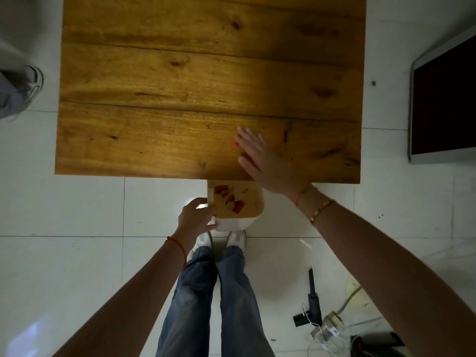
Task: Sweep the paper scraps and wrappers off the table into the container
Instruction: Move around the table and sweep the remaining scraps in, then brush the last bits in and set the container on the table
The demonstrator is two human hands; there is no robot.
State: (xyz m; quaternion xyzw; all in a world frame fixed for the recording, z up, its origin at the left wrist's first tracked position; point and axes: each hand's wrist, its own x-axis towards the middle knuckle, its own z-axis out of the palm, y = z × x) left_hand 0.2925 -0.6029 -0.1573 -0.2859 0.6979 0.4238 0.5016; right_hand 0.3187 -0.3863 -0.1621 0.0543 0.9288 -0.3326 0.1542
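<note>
A white container with an orange-lit inside is held just below the near edge of the wooden table. Inside it lie several red wrappers and pale paper scraps. My left hand grips the container's left rim. My right hand lies flat on the table near its front edge, fingers spread and pointing left. One small red scrap sits on the wood just left of my fingertips.
White tiled floor surrounds the table. A dark screen leans at the right. Cables, a black tool and a power strip lie on the floor at lower right. Another person's shoe is at the left.
</note>
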